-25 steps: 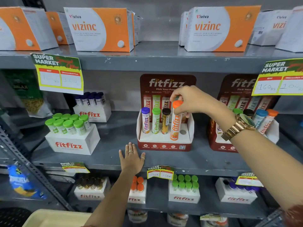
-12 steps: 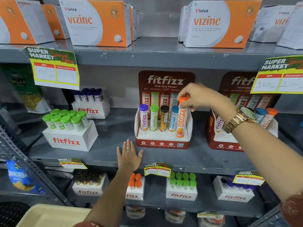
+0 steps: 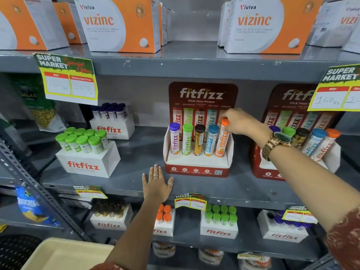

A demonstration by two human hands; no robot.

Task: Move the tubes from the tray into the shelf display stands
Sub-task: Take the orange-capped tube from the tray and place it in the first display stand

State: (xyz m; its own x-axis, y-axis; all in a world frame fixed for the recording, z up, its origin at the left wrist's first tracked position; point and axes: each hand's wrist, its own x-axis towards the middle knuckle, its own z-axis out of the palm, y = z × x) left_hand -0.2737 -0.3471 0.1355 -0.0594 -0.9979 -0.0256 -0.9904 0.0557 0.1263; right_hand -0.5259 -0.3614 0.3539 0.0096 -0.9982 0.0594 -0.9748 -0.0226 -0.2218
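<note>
R fingers [image 3: 227, 116] pinch orange tube [image 3: 222, 142] cap, in stand [image 3: 197, 164].

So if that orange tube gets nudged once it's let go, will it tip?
Probably little: the orange tube stands in the display stand, leaning slightly. Tall and narrow, it could rock. Its glossy round body would likely roll if knocked out.

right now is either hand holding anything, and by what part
The right hand pinches the orange-capped tube by its cap. The left hand lies flat on the shelf, holding nothing.
</note>
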